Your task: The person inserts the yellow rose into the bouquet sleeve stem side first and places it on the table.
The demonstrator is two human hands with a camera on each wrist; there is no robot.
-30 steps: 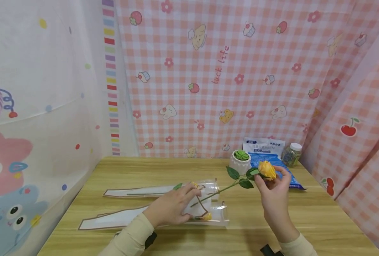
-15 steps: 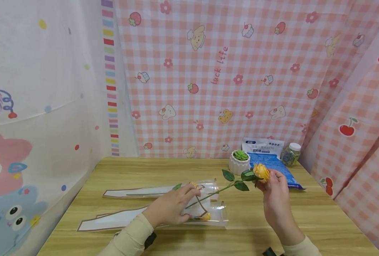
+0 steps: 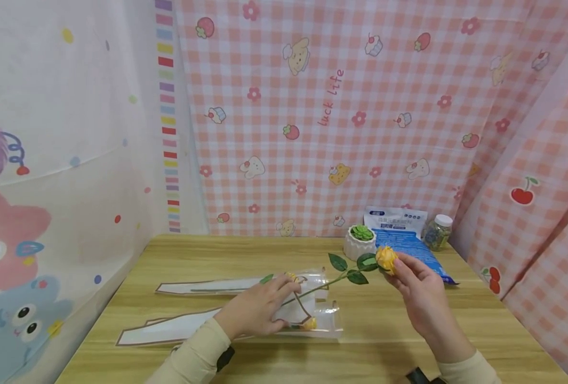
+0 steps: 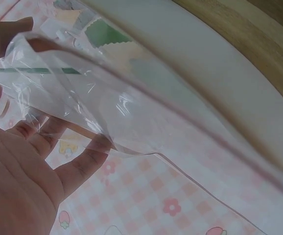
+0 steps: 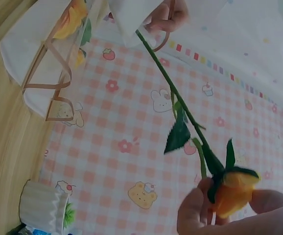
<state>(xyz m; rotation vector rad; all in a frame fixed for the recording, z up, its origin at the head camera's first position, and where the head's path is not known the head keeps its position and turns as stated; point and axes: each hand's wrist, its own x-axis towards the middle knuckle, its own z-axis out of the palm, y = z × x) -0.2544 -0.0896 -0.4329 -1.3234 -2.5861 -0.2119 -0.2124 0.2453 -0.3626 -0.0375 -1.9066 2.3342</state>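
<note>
My right hand pinches a yellow rose just at its bloom. The green stem slants down to the left, and its lower end lies within the mouth of a clear-and-white flower sleeve with a brown border. My left hand holds that sleeve by its mouth, fingers and thumb at the clear film. Green leaves below the bloom remain outside the sleeve. On the table, a far sleeve and a near sleeve lie flat, with yellow blooms showing at their right ends.
At the back right stand a white pot with a green succulent, a blue-and-white bag and a lidded jar. A pink checked cloth hangs behind the wooden table.
My right hand has moved left with the rose, and the stem has slid farther into the sleeve. The left hand has stayed in place.
</note>
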